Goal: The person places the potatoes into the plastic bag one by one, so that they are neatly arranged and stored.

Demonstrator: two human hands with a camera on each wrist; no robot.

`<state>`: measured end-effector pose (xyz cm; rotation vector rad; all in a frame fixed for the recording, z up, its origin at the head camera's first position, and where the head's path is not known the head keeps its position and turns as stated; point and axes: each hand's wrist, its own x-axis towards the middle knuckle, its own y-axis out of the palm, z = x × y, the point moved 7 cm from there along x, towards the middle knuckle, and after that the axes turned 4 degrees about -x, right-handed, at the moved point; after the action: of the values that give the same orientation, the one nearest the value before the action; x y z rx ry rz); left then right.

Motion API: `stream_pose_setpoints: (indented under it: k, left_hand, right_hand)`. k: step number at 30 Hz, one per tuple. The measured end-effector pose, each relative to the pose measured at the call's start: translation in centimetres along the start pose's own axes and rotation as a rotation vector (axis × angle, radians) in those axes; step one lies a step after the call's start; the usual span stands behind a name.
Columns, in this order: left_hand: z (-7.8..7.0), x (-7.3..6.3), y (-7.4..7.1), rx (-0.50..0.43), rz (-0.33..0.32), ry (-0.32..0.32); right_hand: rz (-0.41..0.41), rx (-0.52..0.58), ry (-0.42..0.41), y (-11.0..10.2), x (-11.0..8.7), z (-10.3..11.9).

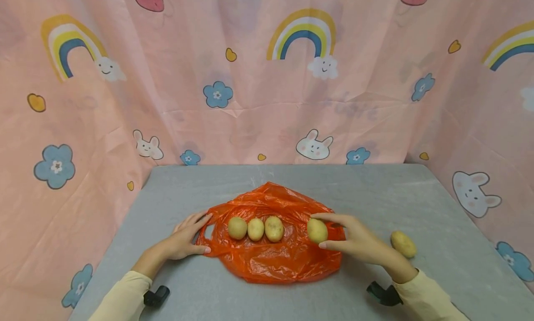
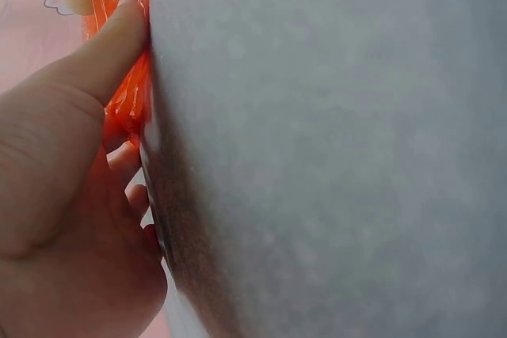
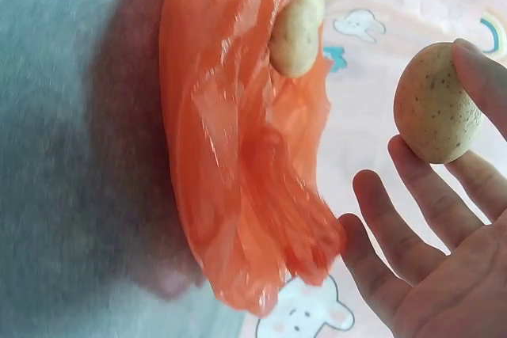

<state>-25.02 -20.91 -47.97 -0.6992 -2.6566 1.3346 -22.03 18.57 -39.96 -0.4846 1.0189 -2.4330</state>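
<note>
An orange plastic bag lies flat on the grey table, with three potatoes in a row on its left half: a left one, a middle one and a right one. My left hand rests at the bag's left handle, thumb and fingers spread along its edge. In the left wrist view the thumb touches the orange plastic. Over the bag's right part, my right hand pinches a speckled potato between thumb and fingertips, held above the plastic in the right wrist view.
Another potato lies on the table, right of my right forearm. A pink curtain printed with rainbows and rabbits hangs behind the table and along both sides. Dark wrist mounts sit at both cuffs.
</note>
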Motion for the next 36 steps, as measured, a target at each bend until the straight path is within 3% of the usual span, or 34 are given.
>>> stream_pose_setpoints:
  k: [14,22,36]
  left_hand:
    - [0.2,0.1,0.0,0.011,0.001,0.001]
    - [0.1,0.1,0.2,0.009,0.009,0.002]
    - [0.0,0.0,-0.1,0.022,-0.001,0.01]
  right_hand:
    - [0.068,0.054,-0.024,2.2,1.1,-0.1]
    - [0.117,0.08,0.02,3.2,1.4,-0.5]
    - [0.124,0.091,0.04,4.0,2.8,-0.7]
